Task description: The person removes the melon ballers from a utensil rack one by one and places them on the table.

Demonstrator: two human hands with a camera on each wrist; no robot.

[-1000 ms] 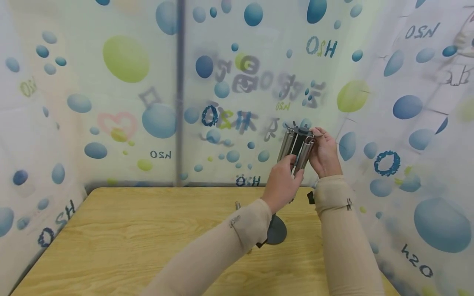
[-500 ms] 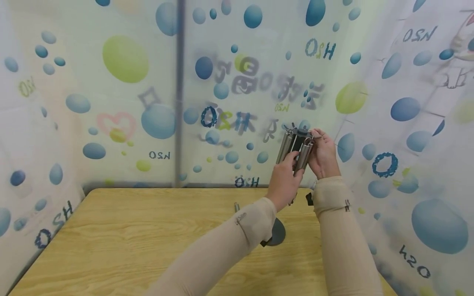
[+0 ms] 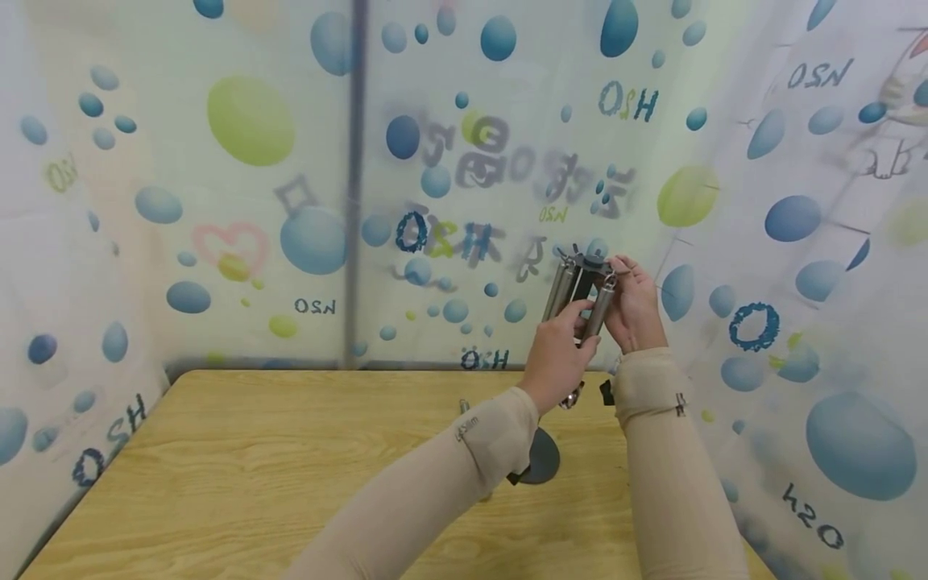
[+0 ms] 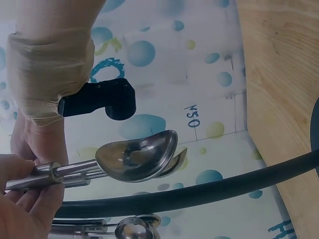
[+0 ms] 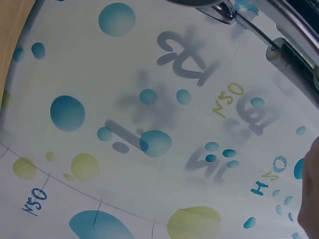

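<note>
A dark utensil rack (image 3: 593, 263) stands at the table's right side on a round base (image 3: 545, 461), with steel-handled utensils hanging from its top. My left hand (image 3: 557, 358) grips the handle of a steel scoop (image 4: 137, 159), whose broad shiny bowl shows in the left wrist view. The scoop's ring end is close under the rack's rim, beside my right hand (image 3: 640, 306). At that rim my right thumb and fingers pinch a hook; whether they also touch the ring I cannot tell. Another steel utensil (image 4: 174, 164) lies partly hidden behind the scoop.
Other hanging handles (image 3: 558, 290) fill the rack's left side. The dark pole (image 4: 199, 191) runs below the scoop in the left wrist view. A small metal end (image 3: 464, 406) shows past my left forearm on the wooden table (image 3: 290, 459). Patterned curtains (image 3: 254, 185) surround the table.
The gripped handle has swung a little right, away from the pole, its ring end slightly lower. A shiny metal part now shows more below my left hand. My right hand has barely moved.
</note>
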